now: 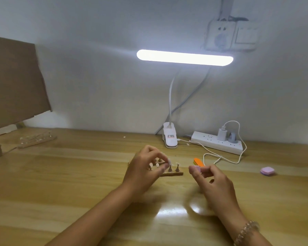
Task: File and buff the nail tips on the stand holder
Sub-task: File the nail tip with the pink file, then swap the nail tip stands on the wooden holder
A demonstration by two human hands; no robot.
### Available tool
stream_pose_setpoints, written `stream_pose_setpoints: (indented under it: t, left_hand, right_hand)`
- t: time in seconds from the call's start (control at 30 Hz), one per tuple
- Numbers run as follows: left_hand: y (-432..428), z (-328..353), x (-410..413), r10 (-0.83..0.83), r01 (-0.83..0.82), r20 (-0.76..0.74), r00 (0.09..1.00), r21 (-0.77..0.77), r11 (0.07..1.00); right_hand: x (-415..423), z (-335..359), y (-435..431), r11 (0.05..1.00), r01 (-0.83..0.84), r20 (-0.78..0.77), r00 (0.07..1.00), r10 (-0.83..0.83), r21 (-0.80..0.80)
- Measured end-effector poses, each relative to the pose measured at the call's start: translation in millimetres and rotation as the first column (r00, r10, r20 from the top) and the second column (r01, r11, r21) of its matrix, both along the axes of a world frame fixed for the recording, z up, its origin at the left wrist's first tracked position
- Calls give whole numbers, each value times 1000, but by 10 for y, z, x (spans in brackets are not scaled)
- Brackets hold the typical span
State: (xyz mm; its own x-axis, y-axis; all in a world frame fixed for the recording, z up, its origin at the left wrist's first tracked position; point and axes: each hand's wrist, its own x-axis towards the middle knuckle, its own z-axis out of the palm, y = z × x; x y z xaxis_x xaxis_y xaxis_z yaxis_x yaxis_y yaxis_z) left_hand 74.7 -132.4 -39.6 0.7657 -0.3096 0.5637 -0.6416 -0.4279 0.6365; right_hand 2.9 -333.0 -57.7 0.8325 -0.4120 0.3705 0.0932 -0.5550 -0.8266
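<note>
The stand holder (174, 174) sits near the middle of the tabletop (78, 174), its nail tips (177, 164) upright on pegs. The left hand (146, 167) curls over it, thumb and forefinger pinching a nail tip (168, 163). Just beside it, the right hand (210, 180) pinches a small pink buffer block (197, 168). An orange file (198, 161) lies behind.

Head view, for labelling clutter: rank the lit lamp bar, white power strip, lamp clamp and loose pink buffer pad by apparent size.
lamp bar
power strip
lamp clamp
pink buffer pad
Camera distance differs, so real sizes stay unsure.
</note>
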Motion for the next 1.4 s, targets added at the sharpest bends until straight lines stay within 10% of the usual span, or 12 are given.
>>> stream_pose_setpoints:
  t: [0.8,1.4]
  left_hand:
    - [-96,-3,313,153,-72,-254,955,304,950]
    - [-333,-63,232,226,-327,260,939,463,824]
  right_hand:
    - [-10,6,27,994,-20,-99,995,10,-103]
    - [-56,14,51,982,-46,-105,994,27,-182]
